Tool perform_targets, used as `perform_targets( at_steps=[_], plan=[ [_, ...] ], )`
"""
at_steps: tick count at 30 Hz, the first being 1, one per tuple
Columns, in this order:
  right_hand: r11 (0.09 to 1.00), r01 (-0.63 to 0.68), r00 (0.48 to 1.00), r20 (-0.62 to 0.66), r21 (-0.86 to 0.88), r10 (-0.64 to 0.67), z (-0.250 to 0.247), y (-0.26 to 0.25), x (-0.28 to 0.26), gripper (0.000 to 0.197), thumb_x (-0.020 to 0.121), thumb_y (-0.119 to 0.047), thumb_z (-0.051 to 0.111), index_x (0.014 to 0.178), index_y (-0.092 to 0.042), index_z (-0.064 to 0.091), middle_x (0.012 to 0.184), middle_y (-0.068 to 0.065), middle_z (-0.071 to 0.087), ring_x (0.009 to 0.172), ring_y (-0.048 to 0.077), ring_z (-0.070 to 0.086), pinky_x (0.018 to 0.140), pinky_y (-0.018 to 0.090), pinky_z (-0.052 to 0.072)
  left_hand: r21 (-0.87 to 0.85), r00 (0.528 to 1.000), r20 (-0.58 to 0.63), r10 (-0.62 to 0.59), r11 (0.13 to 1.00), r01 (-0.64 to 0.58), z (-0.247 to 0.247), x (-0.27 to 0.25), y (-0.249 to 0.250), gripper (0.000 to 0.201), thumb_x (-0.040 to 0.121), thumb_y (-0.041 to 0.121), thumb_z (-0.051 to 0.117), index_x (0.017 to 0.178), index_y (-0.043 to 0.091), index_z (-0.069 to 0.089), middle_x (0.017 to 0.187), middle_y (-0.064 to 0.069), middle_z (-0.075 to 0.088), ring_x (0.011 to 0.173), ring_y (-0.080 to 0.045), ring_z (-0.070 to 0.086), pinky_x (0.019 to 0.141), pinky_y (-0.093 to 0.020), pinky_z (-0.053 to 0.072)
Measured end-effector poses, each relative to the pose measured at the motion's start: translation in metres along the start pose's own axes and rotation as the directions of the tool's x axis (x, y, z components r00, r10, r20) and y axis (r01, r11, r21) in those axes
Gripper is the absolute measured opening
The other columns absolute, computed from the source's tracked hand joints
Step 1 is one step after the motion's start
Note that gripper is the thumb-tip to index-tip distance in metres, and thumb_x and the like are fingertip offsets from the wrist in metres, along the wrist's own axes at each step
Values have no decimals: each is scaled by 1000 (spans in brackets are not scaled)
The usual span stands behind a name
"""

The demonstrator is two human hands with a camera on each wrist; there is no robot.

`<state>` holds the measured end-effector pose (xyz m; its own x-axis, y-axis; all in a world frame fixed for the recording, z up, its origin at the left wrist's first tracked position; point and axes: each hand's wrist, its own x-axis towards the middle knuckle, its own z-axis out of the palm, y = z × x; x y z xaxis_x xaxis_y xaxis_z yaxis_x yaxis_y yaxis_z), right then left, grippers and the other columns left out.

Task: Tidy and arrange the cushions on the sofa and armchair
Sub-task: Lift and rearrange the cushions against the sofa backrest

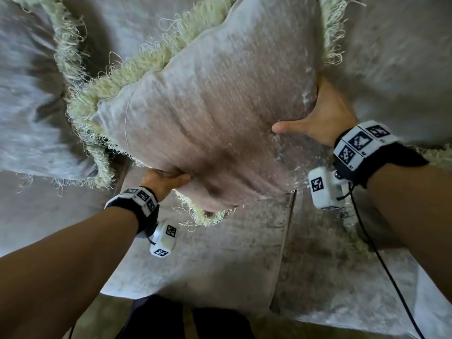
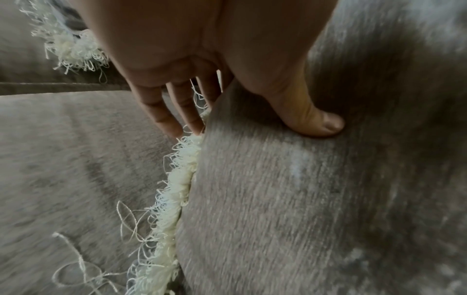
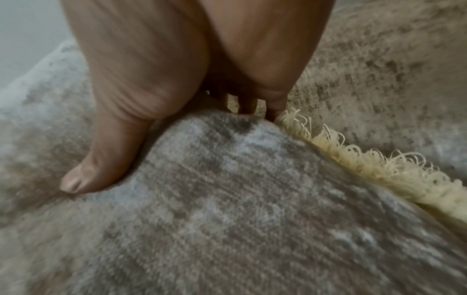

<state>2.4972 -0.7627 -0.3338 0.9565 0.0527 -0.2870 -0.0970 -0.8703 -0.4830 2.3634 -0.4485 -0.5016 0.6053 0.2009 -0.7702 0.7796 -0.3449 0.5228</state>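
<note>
Our left thumb (image 2: 326, 121) presses flat on the front face of the cushion (image 1: 208, 113) while the left fingers (image 2: 161, 111) reach behind its fringed edge, so our left hand (image 1: 163, 181) clamps the lower left edge between thumb and fingers. Our right thumb (image 3: 101, 163) lies across the velvet face and the right fingers (image 3: 247, 105) slip behind the edge beside the cream fringe (image 3: 379, 169), so our right hand (image 1: 327, 113) grips the right side the same way. The cushion hangs between our hands, tilted, above the sofa seat (image 1: 220, 265), with its lowest corner pointing toward us. Another fringed cushion (image 1: 29, 99) sits to the left against the sofa back, just beside the one we hold, and a third (image 1: 403, 69) stands to the right.

Most of each hand's fingers are hidden behind the fabric, so we cannot tell how far they curl. Both wrist views are blurred, and the cushion's top is cut off in the head view
</note>
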Motion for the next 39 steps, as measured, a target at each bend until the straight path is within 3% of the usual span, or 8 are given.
perform_targets(
  at_steps=[4,6,8,11,23,32,36,39],
  plan=[
    [998,-39,999,-28,-51,38,-5,-1,-12,118,47,-65,91,142,-14,44,141,7,56,129,28,54,105,41,46,27,999,-5,39,999,-39,-10,-21,7,17,77,28,85,73,27,69,50,20,64,70,-7,66,69,-14,50],
    [990,-59,998,-33,-129,56,-8,-4,-24,119,52,-67,88,145,-12,39,144,13,48,135,35,44,111,49,40,73,998,-27,58,996,-55,-17,-33,14,22,78,29,85,76,24,63,64,17,64,73,-8,62,60,-11,43],
    [981,-70,997,-34,-181,64,-12,-11,-39,116,59,-65,86,149,-14,34,147,16,40,138,38,36,115,51,34,121,997,-48,65,991,-59,-28,-47,21,32,77,36,84,91,14,66,85,6,65,90,-17,60,78,-21,47],
    [968,-39,999,21,-250,45,-20,-33,-66,107,67,-67,81,148,-12,39,149,16,39,138,39,37,114,49,35,200,987,-99,130,974,-108,-51,-82,42,78,71,51,85,132,10,59,124,-4,65,116,-24,61,105,-42,47],
    [845,368,852,505,-388,-139,-17,-178,-159,87,79,-67,72,142,-11,48,135,8,61,117,29,62,99,44,51,586,921,-176,348,789,-186,-157,-260,73,69,68,54,87,126,27,62,126,6,67,114,-19,63,97,-35,50],
    [721,534,813,501,-441,-296,16,-308,-236,81,76,-69,73,133,-14,54,121,8,68,105,29,66,90,44,55,649,881,-275,384,750,-125,-265,-354,0,58,77,54,80,126,30,59,122,9,67,109,-18,64,93,-36,53],
    [712,535,822,474,-455,-315,36,-360,-275,68,78,-63,75,119,-11,59,115,9,67,101,30,65,85,38,53,625,876,-265,403,763,-162,-306,-383,-49,60,76,53,81,127,30,59,120,9,68,108,-16,65,95,-35,52],
    [703,535,824,474,-469,-311,63,-398,-315,56,79,-63,74,92,-12,57,87,8,64,76,24,59,67,32,45,626,888,-242,392,762,-166,-341,-405,-97,64,73,55,83,128,31,59,119,11,67,107,-15,65,97,-37,52]
  ],
)
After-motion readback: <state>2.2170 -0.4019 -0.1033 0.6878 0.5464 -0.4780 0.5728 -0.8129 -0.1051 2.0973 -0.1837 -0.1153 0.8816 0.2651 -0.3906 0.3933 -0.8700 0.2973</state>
